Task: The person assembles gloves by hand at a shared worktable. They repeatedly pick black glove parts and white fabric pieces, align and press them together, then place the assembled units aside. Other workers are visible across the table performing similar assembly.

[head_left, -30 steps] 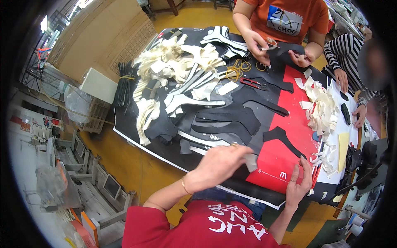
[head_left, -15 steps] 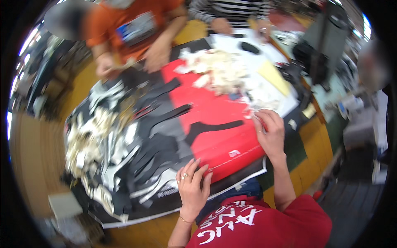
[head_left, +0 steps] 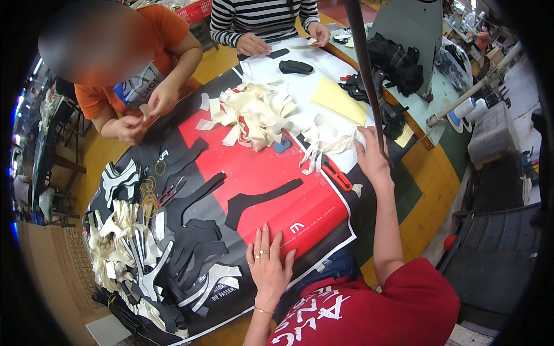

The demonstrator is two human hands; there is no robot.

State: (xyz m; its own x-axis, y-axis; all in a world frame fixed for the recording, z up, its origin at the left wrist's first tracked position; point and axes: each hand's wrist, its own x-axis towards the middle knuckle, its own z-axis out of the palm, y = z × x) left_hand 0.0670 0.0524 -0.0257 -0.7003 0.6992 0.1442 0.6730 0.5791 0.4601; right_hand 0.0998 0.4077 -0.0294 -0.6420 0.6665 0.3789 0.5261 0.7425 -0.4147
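My left hand (head_left: 268,266) lies palm down with spread fingers on the near edge of the red printed sheet (head_left: 300,216). Just ahead of it is a single black Y-shaped cut piece (head_left: 257,202). At the right edge of the table, my right hand (head_left: 374,157) has its fingers bent around what looks like a small white piece, partly hidden by the fingers. Beside that hand lie loose white cut pieces (head_left: 329,138) and a red cutter-like tool (head_left: 336,174). Several black cut pieces (head_left: 196,236) overlap to the left of my left hand.
A heap of cream pieces (head_left: 254,112) sits mid-table; more cream and white strips (head_left: 124,230) fill the left side. Scissors (head_left: 170,190) lie near yellow bands (head_left: 149,196). Two people work across the table. A dark pole (head_left: 369,69) rises beside my right hand.
My right hand has moved from the red sheet out to the right, by the white pieces. My left hand has flattened onto the sheet. The view has shifted, and the red tool now shows.
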